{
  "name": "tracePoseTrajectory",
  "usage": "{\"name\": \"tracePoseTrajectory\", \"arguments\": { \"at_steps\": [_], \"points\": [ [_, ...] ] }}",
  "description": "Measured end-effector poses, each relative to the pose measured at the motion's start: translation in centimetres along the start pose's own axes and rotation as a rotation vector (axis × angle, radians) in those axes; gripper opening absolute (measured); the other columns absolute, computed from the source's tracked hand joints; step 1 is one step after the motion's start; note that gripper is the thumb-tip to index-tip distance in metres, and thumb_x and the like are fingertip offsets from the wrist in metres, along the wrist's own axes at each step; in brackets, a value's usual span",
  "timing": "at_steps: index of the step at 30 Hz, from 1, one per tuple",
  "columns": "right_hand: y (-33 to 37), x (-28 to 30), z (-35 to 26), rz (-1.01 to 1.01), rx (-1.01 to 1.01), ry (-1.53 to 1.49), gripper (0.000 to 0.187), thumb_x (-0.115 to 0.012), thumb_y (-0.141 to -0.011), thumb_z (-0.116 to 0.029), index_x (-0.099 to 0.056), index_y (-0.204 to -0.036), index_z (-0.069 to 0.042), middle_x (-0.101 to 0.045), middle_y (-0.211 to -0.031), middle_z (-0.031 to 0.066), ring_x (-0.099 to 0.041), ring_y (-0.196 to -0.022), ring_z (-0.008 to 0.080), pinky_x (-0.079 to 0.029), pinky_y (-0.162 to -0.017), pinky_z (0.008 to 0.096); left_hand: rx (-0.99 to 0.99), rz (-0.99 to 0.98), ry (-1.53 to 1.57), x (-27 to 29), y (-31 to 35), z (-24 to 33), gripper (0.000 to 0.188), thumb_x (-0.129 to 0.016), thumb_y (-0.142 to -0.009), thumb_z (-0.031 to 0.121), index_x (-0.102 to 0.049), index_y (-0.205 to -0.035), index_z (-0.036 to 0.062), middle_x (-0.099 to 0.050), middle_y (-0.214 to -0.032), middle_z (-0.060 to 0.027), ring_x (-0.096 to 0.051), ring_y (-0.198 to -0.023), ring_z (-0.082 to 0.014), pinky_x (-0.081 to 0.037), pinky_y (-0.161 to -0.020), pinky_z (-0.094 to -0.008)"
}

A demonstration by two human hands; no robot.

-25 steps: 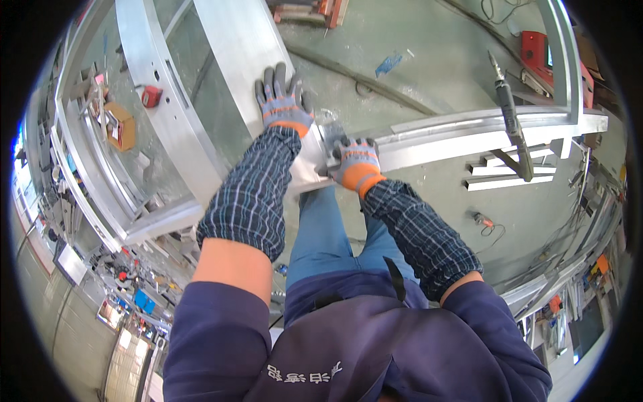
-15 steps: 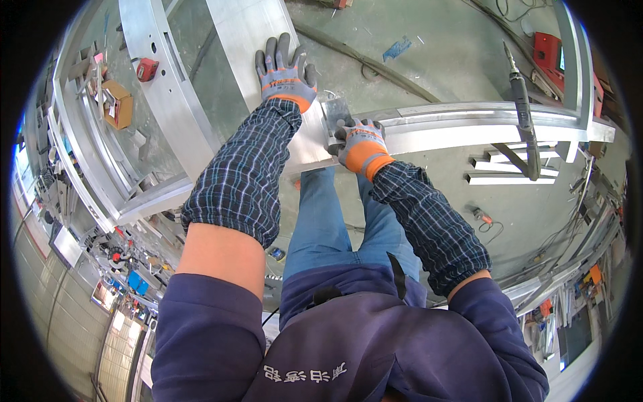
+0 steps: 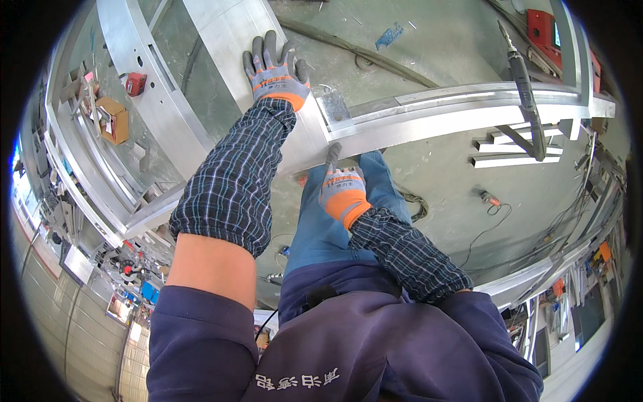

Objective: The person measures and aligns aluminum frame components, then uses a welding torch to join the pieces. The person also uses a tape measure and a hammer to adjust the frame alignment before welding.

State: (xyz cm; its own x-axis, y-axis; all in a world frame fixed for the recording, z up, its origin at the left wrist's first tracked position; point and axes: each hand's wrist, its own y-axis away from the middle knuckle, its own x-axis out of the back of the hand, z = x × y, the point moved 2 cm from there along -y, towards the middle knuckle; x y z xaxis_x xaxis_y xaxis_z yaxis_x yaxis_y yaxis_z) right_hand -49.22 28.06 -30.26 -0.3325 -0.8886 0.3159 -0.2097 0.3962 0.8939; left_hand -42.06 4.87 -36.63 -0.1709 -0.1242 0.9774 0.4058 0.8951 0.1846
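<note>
Upper centre of the frame, the left hand (image 3: 274, 67) lies flat and spread on the wide aluminium panel (image 3: 228, 30), fingers released and gripping nothing; just below the middle, the right hand (image 3: 341, 191) reaches up beneath the long aluminium beam (image 3: 462, 110), fingers curled against its lower edge, though whether it truly grips cannot be told from this angle. A small metal bracket plate (image 3: 335, 107) sits at the joint where beam and panel meet, between the two hands; a black power tool (image 3: 526, 84) rests across the beam toward the upper right; a curved aluminium frame (image 3: 127, 127) sweeps down the left side, with a cardboard box (image 3: 114, 119) and a red tape measure (image 3: 136, 83) beside it.

Judging from this, the joint looks unfastened; if the lower hand slackens, the beam could sag or slide off; the tool lying loose on the beam might then roll to the concrete floor (image 3: 442, 194); sharp cut edges could nick a glove.
</note>
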Motion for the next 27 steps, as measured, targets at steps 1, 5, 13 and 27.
{"name": "tracePoseTrajectory", "arguments": {
  "at_steps": [1, 5, 13, 27],
  "points": [
    [0.1, 0.5, -0.3, -0.012, 0.011, -0.050, 0.056, -0.051, -0.099, -0.029, -0.054, -0.144, 0.005, -0.068, -0.129, 0.0202, -0.064, -0.118, 0.0369, -0.045, -0.106, 0.0513, -0.001, -0.010, -0.006, 0.2, -0.1, 0.2, 0.063, -0.052, -0.098, 0.054, -0.052, -0.153, 0.0235, -0.025, -0.170, -0.0170, -0.017, -0.159, -0.0375, -0.008, -0.130, -0.0547],
    [-0.7, -1.9, -1.3, 0.093, 0.030, -0.039, 0.057, -0.052, -0.098, -0.029, -0.055, -0.144, 0.005, -0.070, -0.124, 0.0196, -0.065, -0.117, 0.0370, -0.046, -0.106, 0.0514, 0.000, -0.022, -0.036, -0.3, -0.2, 0.4, 0.067, -0.051, -0.097, 0.056, -0.050, -0.154, 0.0206, -0.023, -0.172, -0.0166, -0.015, -0.160, -0.0368, -0.007, -0.130, -0.0546],
    [-0.6, -1.2, -3.3, 0.092, 0.004, -0.148, 0.052, -0.054, -0.096, -0.028, -0.059, -0.137, 0.003, -0.071, -0.123, 0.0175, -0.066, -0.117, 0.0341, -0.046, -0.106, 0.0491, 0.027, 0.026, -0.025, -0.3, 0.6, -0.2, 0.070, -0.047, -0.097, 0.056, -0.046, -0.158, 0.0210, -0.018, -0.175, -0.0140, -0.012, -0.161, -0.0355, -0.002, -0.130, -0.0551],
    [3.0, 4.1, 1.3, 0.640, -0.092, -0.342, 0.050, -0.063, -0.096, -0.031, -0.059, -0.142, -0.011, -0.074, -0.096, 0.0181, -0.071, -0.090, 0.0378, -0.055, -0.083, 0.0511, -0.034, 0.203, 0.322, -0.8, 0.7, -2.5, 0.072, -0.063, -0.093, 0.051, -0.048, -0.155, 0.0187, -0.035, -0.164, -0.0172, -0.024, -0.155, -0.0395, -0.016, -0.128, -0.0571]
  ]
}}
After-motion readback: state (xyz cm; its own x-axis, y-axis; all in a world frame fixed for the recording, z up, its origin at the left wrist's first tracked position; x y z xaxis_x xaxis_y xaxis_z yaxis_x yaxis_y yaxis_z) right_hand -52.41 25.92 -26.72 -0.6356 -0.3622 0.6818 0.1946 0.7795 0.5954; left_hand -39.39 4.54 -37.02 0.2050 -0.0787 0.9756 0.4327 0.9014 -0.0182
